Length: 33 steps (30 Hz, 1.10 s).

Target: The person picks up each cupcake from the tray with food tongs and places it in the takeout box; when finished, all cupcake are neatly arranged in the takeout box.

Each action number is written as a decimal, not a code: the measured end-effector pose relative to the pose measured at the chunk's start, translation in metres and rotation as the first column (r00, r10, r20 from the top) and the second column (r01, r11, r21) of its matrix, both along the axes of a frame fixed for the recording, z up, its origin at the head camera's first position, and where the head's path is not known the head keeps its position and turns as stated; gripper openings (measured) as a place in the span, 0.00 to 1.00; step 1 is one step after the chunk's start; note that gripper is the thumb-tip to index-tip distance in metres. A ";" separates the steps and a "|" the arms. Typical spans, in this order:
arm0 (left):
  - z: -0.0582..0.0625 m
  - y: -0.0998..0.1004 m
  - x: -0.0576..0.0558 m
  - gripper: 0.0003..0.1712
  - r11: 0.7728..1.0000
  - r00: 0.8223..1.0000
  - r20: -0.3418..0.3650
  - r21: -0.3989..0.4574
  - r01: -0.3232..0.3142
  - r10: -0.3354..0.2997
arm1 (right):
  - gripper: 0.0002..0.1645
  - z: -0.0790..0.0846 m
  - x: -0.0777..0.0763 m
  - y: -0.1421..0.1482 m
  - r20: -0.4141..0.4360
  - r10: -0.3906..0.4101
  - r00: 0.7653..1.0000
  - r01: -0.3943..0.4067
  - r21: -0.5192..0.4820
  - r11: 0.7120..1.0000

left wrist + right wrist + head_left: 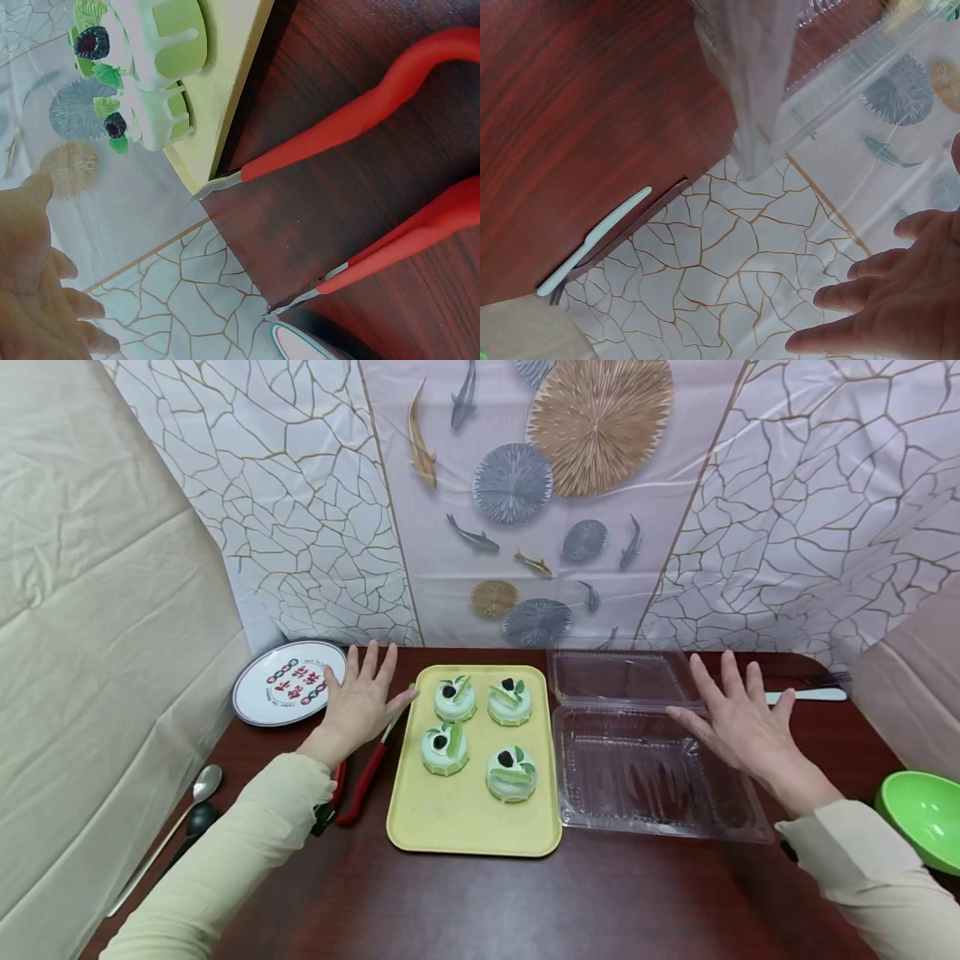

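My left hand [358, 703], fingers spread and holding nothing, is raised over the red-handled tongs [365, 783] between the plate and the tray. In the left wrist view both red arms of the tongs [322, 139] lie spread apart with metal tips. My right hand [742, 727] is also spread, with nothing in it, and overlaps the right side of a clear plastic clamshell box [637, 822]. The box's lid [615, 677] is folded back toward the wall. Between my hands, a yellow tray [465, 831] carries several small green-and-white cakes [512, 783] topped with a dark berry and green leaves.
A white plate [258, 693] with red characters sits at the back left. A metal spoon [206, 783] and a black utensil [199, 818] lie by the left edge. At the right are a pale knife [821, 694] and a green bowl [926, 818]. Patterned sheeting [315, 510] rises behind the table.
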<state>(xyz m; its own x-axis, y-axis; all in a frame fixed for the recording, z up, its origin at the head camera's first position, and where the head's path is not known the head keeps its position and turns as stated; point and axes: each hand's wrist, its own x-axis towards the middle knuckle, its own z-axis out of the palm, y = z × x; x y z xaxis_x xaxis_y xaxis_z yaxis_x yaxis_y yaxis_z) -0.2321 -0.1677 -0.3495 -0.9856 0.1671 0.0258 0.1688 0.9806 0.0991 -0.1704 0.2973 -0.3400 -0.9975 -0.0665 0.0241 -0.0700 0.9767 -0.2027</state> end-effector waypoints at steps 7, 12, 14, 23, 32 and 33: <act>-0.005 -0.007 0.004 0.46 0.995 1.000 0.011 0.097 0.013 -0.014 | 0.51 -0.005 0.005 0.010 -0.007 0.001 1.000 -0.002 -0.104 0.995; -0.018 -0.021 0.016 0.49 0.955 0.999 0.024 0.294 0.029 -0.038 | 0.46 -0.016 0.011 0.033 -0.114 0.016 0.993 -0.043 -0.235 0.971; -0.027 -0.029 0.025 0.51 0.929 0.998 0.057 0.370 0.002 -0.025 | 0.43 -0.023 0.015 0.044 -0.148 0.012 0.989 -0.052 -0.270 0.962; -0.061 -0.051 0.057 0.62 0.806 0.955 0.250 0.527 -0.270 0.157 | 0.39 -0.049 0.016 0.064 0.039 -0.008 0.999 0.027 -0.521 0.853; -0.076 -0.040 0.052 0.59 0.802 0.960 0.203 0.532 -0.272 0.191 | 0.40 -0.061 0.015 0.067 0.071 0.005 0.997 0.038 -0.593 0.804; -0.077 -0.040 0.051 0.59 0.801 0.961 0.198 0.533 -0.271 0.193 | 0.39 -0.061 0.015 0.067 0.065 0.008 0.998 0.032 -0.600 0.799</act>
